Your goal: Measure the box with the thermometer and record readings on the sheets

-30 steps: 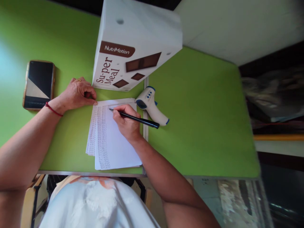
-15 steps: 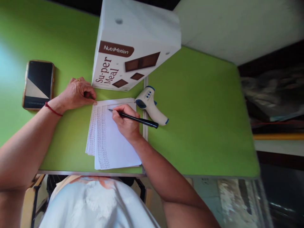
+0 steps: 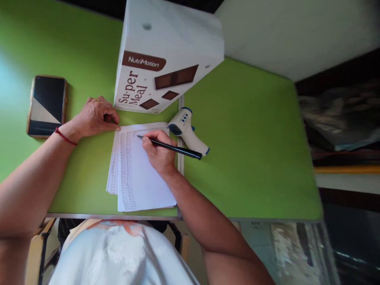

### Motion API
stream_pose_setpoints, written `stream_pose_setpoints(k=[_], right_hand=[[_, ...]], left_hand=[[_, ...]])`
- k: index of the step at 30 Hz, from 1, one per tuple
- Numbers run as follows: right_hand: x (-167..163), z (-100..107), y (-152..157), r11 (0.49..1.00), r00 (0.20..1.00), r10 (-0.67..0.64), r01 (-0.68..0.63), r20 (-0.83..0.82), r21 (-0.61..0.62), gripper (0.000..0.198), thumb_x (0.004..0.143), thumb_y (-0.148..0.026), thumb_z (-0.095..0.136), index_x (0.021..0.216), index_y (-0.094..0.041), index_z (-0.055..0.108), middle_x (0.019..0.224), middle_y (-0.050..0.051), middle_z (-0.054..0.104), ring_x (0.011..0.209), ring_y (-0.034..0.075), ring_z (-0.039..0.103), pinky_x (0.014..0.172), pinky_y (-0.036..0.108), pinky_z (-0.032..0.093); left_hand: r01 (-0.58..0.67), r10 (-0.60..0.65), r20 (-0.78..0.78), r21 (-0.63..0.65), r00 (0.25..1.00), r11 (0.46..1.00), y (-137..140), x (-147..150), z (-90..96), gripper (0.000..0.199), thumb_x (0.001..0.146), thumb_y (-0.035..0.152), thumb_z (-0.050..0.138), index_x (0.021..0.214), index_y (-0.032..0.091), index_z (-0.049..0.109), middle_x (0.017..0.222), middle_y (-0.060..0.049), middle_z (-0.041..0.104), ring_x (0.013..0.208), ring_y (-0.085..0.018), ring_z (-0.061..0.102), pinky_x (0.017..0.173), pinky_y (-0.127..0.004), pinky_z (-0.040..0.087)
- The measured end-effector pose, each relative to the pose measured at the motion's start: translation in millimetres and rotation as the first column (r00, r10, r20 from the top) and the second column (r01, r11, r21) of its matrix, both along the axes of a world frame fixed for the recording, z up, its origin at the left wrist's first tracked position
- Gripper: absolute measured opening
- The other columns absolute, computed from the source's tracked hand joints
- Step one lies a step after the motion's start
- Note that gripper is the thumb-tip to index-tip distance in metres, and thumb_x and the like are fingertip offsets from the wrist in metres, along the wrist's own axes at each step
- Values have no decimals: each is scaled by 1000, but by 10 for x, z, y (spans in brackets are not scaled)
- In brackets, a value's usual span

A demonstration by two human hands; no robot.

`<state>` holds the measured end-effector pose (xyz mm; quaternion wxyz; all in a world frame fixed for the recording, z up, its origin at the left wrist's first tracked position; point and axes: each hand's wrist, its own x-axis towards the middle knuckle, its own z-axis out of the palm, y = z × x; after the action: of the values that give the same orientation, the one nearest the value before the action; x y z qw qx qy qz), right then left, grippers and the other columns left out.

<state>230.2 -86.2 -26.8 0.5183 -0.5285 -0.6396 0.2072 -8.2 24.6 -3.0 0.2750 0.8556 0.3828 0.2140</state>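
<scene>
My right hand (image 3: pixel 160 152) is closed around a black pen (image 3: pixel 178 149), its tip at the upper part of a white sheet of paper (image 3: pixel 150 178). Columns of small handwriting cover the sheet's left side, with a few marks beside them near the pen tip. Other written sheets (image 3: pixel 113 170) peek out beneath it on the left. My left hand (image 3: pixel 99 114) rests on the table at the stack's top left corner. Its fingers are loosely curled, the thumb stands apart from them, and the thumb tip touches the paper's corner.
A large white NutriMotion box (image 3: pixel 172 43) stands behind the papers. Right of the stack lies a white and blue infrared thermometer (image 3: pixel 187 130). A phone (image 3: pixel 47 107) lies at the left on the green table (image 3: pixel 252 150). Plastic-wrapped items (image 3: pixel 341 118) sit on a shelf at the right.
My right hand and the pen have shifted slightly to the right along the sheet. Small new marks show near the pen tip. My left hand stays in place.
</scene>
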Motion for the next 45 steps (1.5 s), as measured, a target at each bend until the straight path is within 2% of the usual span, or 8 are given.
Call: stream_pose_setpoints(k=[17, 25, 32, 37, 45], right_hand=[[-14, 13, -5, 998, 999, 41, -40, 10, -57, 11, 92, -33, 64, 84, -24, 63, 67, -4, 67, 58, 14, 61, 59, 27, 54], [-12, 21, -5, 992, 1000, 15, -14, 12, -122, 15, 90, -36, 63, 81, -24, 64, 66, -3, 66, 58, 14, 59, 59, 28, 55], [-10, 18, 4, 996, 999, -32, 35, 31, -76, 15, 89, -36, 61, 79, -25, 63, 65, -3, 65, 57, 14, 58, 58, 28, 54], [-14, 13, 7, 999, 999, -26, 27, 27, -37, 13, 89, -34, 61, 80, -24, 62, 65, -4, 64, 57, 13, 58, 58, 27, 53], [-13, 30, 6, 998, 1000, 11, -10, 17, -61, 14, 89, -34, 61, 79, -25, 61, 63, -4, 64, 56, 14, 57, 57, 28, 53]], left_hand=[[-5, 4, -38, -34, 999, 999, -4, 1, 16, 18, 79, 39, 85, 82, 22, 80, 77, -1, 70, 87, -24, 63, 89, -40, 40], [-12, 12, -1, -11, 1000, 1000, -1, -4, -10, 18, 77, 38, 86, 77, 23, 77, 70, 0, 66, 87, -25, 64, 89, -39, 41], [-5, 5, 11, -15, 1000, 1000, 0, -1, -1, 15, 76, 36, 86, 77, 23, 77, 71, 0, 67, 84, -24, 65, 85, -39, 43], [-10, 10, 4, -12, 1000, 1000, -5, 2, 10, 17, 77, 38, 85, 77, 22, 77, 71, -1, 67, 85, -24, 64, 88, -40, 43], [-4, 5, 12, -22, 1000, 1000, 1, -2, 12, 17, 76, 39, 85, 78, 24, 78, 71, -1, 68, 81, -23, 63, 83, -38, 43]])
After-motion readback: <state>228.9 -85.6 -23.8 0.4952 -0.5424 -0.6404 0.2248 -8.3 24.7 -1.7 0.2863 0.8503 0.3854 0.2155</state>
